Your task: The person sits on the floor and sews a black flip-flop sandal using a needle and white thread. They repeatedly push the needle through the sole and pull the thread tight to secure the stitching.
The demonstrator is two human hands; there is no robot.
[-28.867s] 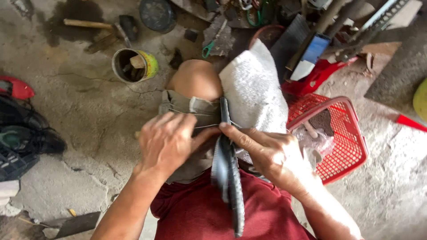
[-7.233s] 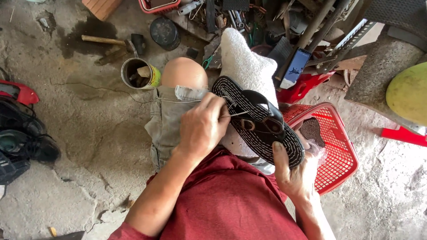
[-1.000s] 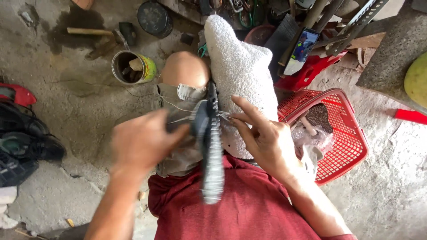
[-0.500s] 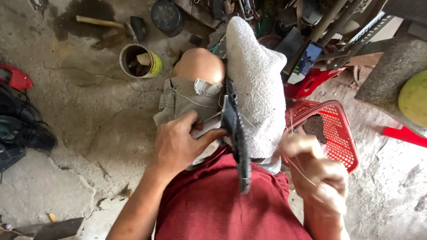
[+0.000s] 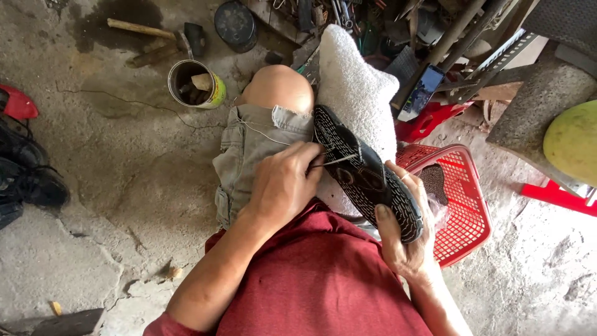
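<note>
The left hand [image 5: 283,186] pinches a thin needle [image 5: 336,162] against the black shoe sole [image 5: 367,177], which the right hand [image 5: 404,242] grips on the white towel [image 5: 357,93] over the lap, so stitching seems partly done.

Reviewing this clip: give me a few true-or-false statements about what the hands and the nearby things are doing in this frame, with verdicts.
1. The right hand grips the black shoe sole at its near end. True.
2. The left hand holds a hammer. False: it pinches a thin needle-like tool against the sole.
3. The sole rests on a white towel over the lap. True.
4. The red basket sits on the person's left. False: it is on the right.
5. The tin can lies tipped over. False: it stands upright.
</note>
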